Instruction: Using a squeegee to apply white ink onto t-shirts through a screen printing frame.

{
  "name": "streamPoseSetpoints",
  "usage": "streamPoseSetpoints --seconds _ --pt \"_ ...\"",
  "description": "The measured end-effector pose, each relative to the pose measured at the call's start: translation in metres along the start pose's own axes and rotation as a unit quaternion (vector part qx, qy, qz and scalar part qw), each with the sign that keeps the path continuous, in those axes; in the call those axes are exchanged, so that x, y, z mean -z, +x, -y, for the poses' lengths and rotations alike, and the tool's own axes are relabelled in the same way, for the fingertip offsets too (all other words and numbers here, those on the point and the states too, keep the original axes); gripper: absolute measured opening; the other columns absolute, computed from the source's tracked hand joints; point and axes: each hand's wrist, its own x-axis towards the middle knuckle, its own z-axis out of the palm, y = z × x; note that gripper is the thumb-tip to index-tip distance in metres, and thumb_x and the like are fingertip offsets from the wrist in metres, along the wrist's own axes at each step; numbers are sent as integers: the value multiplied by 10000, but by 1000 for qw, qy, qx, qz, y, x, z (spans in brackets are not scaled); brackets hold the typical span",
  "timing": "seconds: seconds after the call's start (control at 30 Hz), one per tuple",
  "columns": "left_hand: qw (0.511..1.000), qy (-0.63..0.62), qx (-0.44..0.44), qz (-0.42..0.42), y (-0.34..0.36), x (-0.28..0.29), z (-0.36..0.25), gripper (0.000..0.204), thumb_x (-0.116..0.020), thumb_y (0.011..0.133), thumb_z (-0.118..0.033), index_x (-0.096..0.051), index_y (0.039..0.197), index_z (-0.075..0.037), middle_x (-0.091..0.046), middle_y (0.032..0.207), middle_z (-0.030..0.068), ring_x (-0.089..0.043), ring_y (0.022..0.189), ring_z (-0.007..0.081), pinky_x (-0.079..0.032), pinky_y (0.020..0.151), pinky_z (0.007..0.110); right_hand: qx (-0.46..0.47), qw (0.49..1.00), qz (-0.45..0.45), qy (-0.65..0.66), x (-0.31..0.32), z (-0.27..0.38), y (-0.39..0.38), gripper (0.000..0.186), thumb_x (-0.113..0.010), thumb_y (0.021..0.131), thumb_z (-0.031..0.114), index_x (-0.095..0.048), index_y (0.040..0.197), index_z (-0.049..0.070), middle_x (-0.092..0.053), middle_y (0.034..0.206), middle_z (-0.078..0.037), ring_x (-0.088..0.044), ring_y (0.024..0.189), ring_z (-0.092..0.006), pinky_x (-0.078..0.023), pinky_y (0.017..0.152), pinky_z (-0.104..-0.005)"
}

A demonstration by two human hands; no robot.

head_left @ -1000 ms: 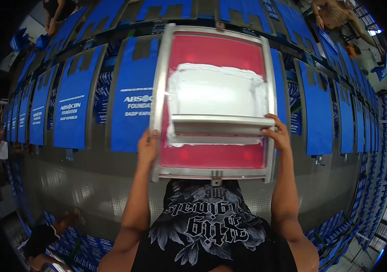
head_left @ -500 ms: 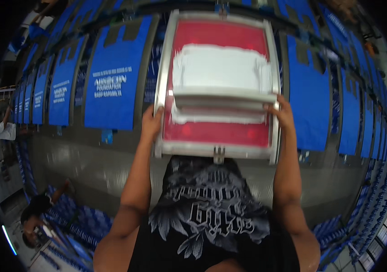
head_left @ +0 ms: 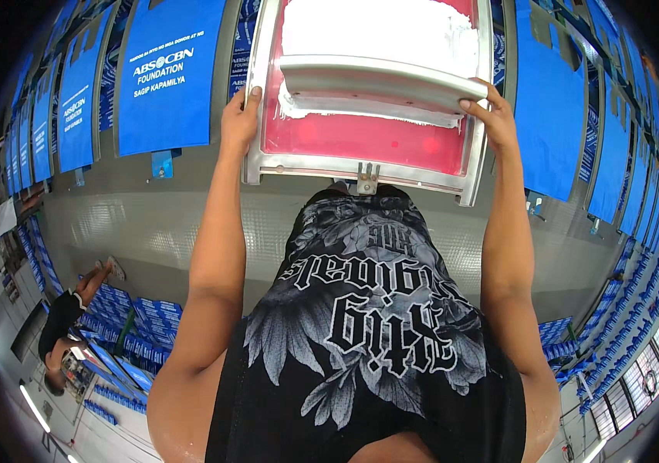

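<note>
holding frame (head_left: 306, 165) just in front of shirt (head_left: 368, 309), between left sheet (head_left: 171, 85) and right sheet (head_left: 553, 108). gripping left rail with fingers of left hand (head_left: 241, 122), thumb on top. pinching right end of squeegee (head_left: 376, 81) with fingers of right hand (head_left: 494, 117), close against right rail.

progress, judging from this view: looks done on left, with white print on left sheet and several beyond. looks undone on right, showing plain blue on right sheet; can't make out the farthest. carrying broad white ink (head_left: 376, 31) on mesh (head_left: 360, 139) above squeegee, thin streak below. can't tell if raised or resting, nor see under mesh.

room: tight sideways, close to sheets both sides. losing far end past top of view. watch bracket (head_left: 368, 179) on near rail, close to shirt. more room over floor (head_left: 136, 224), left and right of torso.
</note>
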Motion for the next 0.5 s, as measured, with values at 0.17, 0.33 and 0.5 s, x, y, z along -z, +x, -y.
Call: streamPoseSetpoints --seconds 0.17,0.33,0.5 --pt "976 218 -27 -8 6 4 2 579 -560 883 -452 -499 1282 -37 -576 1140 188 -549 1040 303 -408 921 379 -33 996 23 -82 -3 13 -5 469 -759 661 78 -621 1105 20 -581 1111 -51 -511 1064 -156 -406 927 -311" --pt "908 287 -301 45 -51 -3 -115 491 -685 777 -321 -560 1188 -83 -551 1145 153 -511 1069 320 -390 929 436 122 868 55 -478 -14 50 -51 465 -681 597 41 -617 1058 53 -640 989 -151 -582 983 -317 -423 933 -389" --pt "784 508 -241 262 -17 -23 -140 349 -682 690 -108 -627 1033 -75 -618 973 140 -580 916 328 -455 812 408 95 839 142 -516 -45 71 -36 367 -581 594 -5 -658 949 46 -652 872 -159 -595 886 -363 -466 819 -429"
